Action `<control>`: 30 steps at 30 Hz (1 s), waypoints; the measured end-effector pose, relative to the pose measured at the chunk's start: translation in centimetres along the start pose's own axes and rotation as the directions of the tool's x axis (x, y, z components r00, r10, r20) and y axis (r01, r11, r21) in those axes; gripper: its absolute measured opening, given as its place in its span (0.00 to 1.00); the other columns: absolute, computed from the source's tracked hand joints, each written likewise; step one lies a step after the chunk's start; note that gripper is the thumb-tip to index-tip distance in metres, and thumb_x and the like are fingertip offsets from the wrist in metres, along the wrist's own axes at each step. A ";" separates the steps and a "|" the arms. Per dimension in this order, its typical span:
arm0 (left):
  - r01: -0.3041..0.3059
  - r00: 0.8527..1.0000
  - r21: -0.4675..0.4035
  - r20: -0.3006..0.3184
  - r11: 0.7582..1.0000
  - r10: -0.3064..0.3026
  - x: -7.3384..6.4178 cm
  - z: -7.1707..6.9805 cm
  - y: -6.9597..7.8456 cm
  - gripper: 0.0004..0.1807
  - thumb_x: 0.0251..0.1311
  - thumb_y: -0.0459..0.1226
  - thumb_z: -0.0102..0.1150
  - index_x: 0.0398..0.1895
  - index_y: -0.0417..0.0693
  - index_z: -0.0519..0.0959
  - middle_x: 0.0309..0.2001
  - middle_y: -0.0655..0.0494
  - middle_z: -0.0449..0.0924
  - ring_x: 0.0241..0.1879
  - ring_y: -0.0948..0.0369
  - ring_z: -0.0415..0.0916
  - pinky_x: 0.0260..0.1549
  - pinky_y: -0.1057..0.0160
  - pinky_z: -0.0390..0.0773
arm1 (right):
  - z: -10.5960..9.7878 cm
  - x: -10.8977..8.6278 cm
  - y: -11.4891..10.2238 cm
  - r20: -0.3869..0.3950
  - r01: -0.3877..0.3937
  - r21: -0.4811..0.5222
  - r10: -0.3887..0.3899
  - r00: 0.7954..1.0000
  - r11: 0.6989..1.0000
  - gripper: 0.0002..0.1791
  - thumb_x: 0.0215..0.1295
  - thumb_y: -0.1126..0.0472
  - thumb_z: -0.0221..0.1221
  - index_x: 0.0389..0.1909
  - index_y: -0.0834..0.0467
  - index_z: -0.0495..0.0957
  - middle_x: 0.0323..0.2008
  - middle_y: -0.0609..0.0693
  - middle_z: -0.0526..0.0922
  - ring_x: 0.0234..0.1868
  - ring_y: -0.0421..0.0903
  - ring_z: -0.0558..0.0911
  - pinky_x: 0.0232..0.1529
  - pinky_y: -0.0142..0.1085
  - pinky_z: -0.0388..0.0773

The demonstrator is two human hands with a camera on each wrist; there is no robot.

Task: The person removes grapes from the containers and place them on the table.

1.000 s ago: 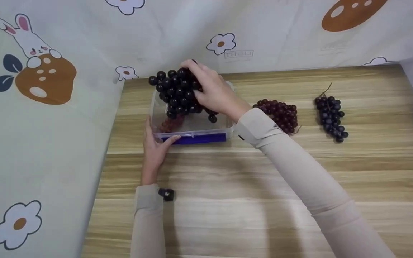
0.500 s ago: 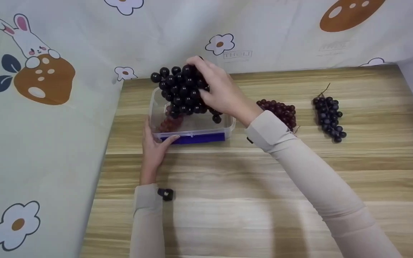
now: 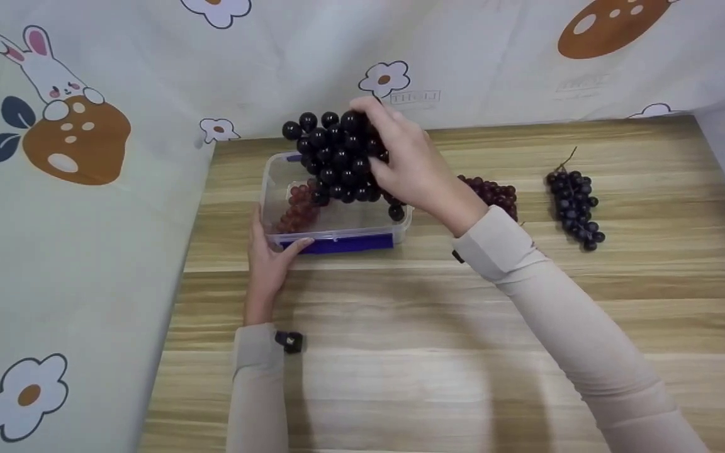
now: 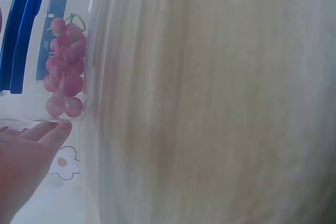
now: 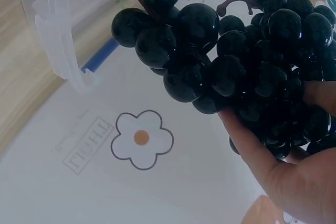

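My right hand (image 3: 410,160) grips a big bunch of black grapes (image 3: 337,154) above a clear plastic food container (image 3: 362,220). In the right wrist view the thumb and fingers are around the black grapes (image 5: 231,77). My left hand (image 3: 268,258) rests against the container's front left corner, its fingers straight along the side and its thumb over the blue latch (image 3: 350,243). A small bunch of red grapes (image 3: 299,207) lies inside the container at the left. The left wrist view shows these red grapes (image 4: 65,66) through the wall, with fingertips right below.
Right of the container lies a dark red grape bunch (image 3: 494,192), partly hidden by my right arm. Farther right is a dark blue-black bunch (image 3: 573,207) with a stem. The wooden table (image 3: 400,352) meets a printed cloth backdrop (image 3: 299,69) behind and at left.
My right hand has moved to the right and slightly up with the black grapes, uncovering more of the red grapes inside the container. My left hand has stayed at its corner.
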State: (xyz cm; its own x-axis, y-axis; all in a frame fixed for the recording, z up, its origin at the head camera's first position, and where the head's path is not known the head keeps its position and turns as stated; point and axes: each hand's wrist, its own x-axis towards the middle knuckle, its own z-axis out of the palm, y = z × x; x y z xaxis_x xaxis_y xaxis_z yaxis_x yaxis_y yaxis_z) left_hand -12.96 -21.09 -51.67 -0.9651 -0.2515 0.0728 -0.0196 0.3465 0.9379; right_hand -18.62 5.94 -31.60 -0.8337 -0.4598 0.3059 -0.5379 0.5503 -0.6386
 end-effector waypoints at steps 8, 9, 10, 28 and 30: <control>0.022 1.000 -0.043 0.016 0.999 -0.022 -0.1 0.0 0.1 0.64 0.56 0.34 0.80 0.86 0.39 0.44 0.85 0.39 0.43 0.85 0.49 0.40 0.83 0.55 0.44 | -1.5 -1.4 -0.4 -0.017 -0.031 -0.013 0.030 0.999 0.999 0.37 0.64 0.80 0.58 0.74 0.56 0.68 0.71 0.55 0.75 0.73 0.54 0.73 0.77 0.42 0.67; 0.021 1.000 -0.039 0.017 0.999 -0.020 -0.1 0.0 0.1 0.63 0.56 0.34 0.80 0.86 0.38 0.44 0.85 0.38 0.43 0.85 0.48 0.40 0.83 0.55 0.45 | -1.7 -1.6 -0.5 -0.021 -0.033 -0.012 0.033 0.999 0.999 0.37 0.64 0.80 0.58 0.74 0.56 0.67 0.72 0.54 0.75 0.74 0.54 0.72 0.78 0.42 0.66; 0.019 1.000 -0.038 0.018 0.999 -0.019 -0.1 0.0 0.1 0.63 0.56 0.35 0.80 0.86 0.38 0.44 0.85 0.38 0.43 0.85 0.48 0.40 0.83 0.54 0.45 | -1.9 -1.8 -0.5 -0.027 -0.033 -0.012 0.032 0.999 0.999 0.37 0.64 0.80 0.58 0.73 0.57 0.68 0.71 0.54 0.76 0.73 0.54 0.73 0.77 0.43 0.67; 0.045 0.999 -0.038 0.027 0.998 -0.044 0.1 -0.2 0.1 0.64 0.57 0.36 0.80 0.86 0.40 0.43 0.85 0.40 0.43 0.85 0.49 0.40 0.83 0.54 0.44 | -3.9 -6.3 0.2 -0.147 0.005 0.029 0.000 0.989 1.000 0.38 0.55 0.84 0.55 0.69 0.62 0.71 0.65 0.57 0.79 0.69 0.55 0.77 0.75 0.49 0.70; 0.038 0.999 -0.041 0.026 0.998 -0.037 0.1 -0.1 0.0 0.64 0.56 0.36 0.81 0.86 0.40 0.43 0.85 0.40 0.43 0.85 0.49 0.39 0.83 0.54 0.44 | -4.0 -6.9 0.3 -0.150 -0.007 0.034 0.012 0.989 0.999 0.38 0.54 0.84 0.55 0.69 0.63 0.71 0.64 0.57 0.80 0.68 0.55 0.77 0.75 0.51 0.71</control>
State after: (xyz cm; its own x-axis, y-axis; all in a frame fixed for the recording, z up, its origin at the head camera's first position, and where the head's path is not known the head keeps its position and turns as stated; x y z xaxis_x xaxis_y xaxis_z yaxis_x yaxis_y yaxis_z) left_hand -13.04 -21.23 -51.62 -0.9701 -0.2409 0.0289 -0.0460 0.2994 0.9530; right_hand -13.52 12.02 -31.09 -0.8494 -0.3437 0.4005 -0.5275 0.5297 -0.6642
